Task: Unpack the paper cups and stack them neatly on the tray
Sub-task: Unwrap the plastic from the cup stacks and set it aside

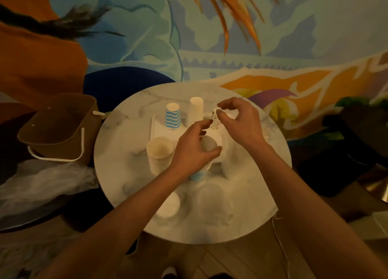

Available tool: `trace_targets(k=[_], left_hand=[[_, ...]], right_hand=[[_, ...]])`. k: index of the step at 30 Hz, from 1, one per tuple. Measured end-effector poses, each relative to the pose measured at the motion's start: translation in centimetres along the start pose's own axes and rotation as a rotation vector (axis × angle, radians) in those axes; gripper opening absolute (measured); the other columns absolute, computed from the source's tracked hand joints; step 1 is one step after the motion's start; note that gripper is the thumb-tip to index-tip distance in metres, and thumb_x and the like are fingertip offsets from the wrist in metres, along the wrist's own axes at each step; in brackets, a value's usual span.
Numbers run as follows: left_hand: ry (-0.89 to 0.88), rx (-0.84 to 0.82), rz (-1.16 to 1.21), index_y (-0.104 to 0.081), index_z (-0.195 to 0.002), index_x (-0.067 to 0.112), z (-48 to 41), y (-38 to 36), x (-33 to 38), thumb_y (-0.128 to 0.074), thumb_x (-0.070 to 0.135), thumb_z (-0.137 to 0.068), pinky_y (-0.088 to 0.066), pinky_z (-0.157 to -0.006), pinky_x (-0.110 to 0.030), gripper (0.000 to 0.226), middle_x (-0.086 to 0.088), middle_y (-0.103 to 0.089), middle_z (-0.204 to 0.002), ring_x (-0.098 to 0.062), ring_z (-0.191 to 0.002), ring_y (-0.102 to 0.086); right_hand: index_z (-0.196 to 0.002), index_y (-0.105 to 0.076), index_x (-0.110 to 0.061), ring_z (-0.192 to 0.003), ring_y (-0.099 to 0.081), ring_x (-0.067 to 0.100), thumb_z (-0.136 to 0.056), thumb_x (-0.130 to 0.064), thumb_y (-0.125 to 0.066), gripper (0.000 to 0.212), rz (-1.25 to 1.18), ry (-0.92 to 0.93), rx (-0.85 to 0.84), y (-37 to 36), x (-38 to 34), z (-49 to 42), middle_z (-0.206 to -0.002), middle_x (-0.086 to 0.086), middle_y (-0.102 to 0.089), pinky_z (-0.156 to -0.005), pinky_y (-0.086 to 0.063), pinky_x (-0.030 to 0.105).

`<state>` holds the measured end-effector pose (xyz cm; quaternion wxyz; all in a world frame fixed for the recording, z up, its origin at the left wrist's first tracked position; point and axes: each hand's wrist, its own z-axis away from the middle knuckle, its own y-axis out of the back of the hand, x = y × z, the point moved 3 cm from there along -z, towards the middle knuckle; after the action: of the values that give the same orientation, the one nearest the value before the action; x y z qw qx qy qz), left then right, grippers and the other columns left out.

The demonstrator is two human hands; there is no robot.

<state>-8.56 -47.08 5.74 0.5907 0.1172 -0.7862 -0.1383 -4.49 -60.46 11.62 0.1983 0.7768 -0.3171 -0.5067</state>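
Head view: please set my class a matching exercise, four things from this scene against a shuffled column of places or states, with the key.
Things
1. untouched blue-striped cups
2. cream cup stack
3. brown basket
4. plastic wrap

Places or states
A. crumpled
B. mouth up, beside the left hand
C. upside down
D. standing open, left of the table

Pairs: 1-C, 2-B, 3-D, 4-A
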Motion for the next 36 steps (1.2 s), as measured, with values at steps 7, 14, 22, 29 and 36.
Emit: trace_targets(k=[7, 14, 22, 29, 36], left_hand=[[0.066, -0.096, 0.034, -0.024, -0.147, 0.019, -0.6, -7.2, 0.7, -0.079, 0.031, -0.061, -0.042, -0.101, -0.027, 0.103, -0.001, -0.035, -0.147, -0.014, -0.126, -0.046], [0.121, 0.029, -0.089, -0.008, -0.149, 0.011, 0.0, -12.7, 0.5, -0.083, 0.021, -0.065, -0.009, -0.102, -0.004, 0.113, -0.004, -0.016, -0.155, -0.016, -0.141, -0.017], [0.273, 0.213, -0.007, -0.008, -0.145, 0.013, -0.3, -15.4, -1.1, -0.087, 0.014, -0.056, -0.037, -0.099, -0.022, 0.119, -0.006, -0.034, -0.146, -0.018, -0.13, -0.041], [0.455, 0.297, -0.084, -0.025, -0.129, 0.014, 0.0, -16.7, -2.6, -0.09, 0.025, -0.052, -0.046, -0.078, -0.029, 0.101, -0.007, -0.055, -0.126, -0.028, -0.111, -0.057], [0.44, 0.343, -0.144, -0.036, -0.119, 0.012, -0.2, -16.6, -2.5, -0.088, 0.037, -0.046, -0.049, -0.082, -0.034, 0.092, -0.009, -0.054, -0.121, -0.027, -0.11, -0.055]], right_hand=[[-0.104, -0.067, -0.016, -0.101, -0.056, 0.011, -0.084, -0.033, -0.066, 0.027, 0.047, -0.104, -0.031, 2.6, 5.9, -0.9, -0.106, -0.001, -0.066, -0.087, -0.042, 0.027], [-0.106, -0.063, -0.014, -0.1, -0.058, 0.011, -0.091, -0.041, -0.055, 0.032, -0.175, -0.242, -0.148, 4.5, 10.8, -0.7, -0.103, -0.004, -0.064, -0.08, -0.04, 0.02], [-0.133, -0.036, -0.017, -0.107, -0.047, 0.006, -0.084, -0.032, -0.068, 0.061, -0.344, -0.224, -0.459, 3.6, 12.9, 1.9, -0.119, -0.009, -0.046, -0.079, -0.039, 0.009], [-0.131, -0.032, -0.02, -0.113, -0.05, -0.001, -0.089, -0.018, -0.061, 0.05, -0.551, -0.128, -0.355, 3.5, 14.8, 3.4, -0.124, -0.006, -0.048, -0.091, -0.044, 0.013], [-0.093, -0.06, -0.017, -0.1, -0.062, 0.005, -0.094, -0.016, -0.054, 0.006, -0.703, -0.163, -0.21, 4.1, 15.1, 2.5, -0.114, -0.006, -0.064, -0.087, -0.05, 0.026]])
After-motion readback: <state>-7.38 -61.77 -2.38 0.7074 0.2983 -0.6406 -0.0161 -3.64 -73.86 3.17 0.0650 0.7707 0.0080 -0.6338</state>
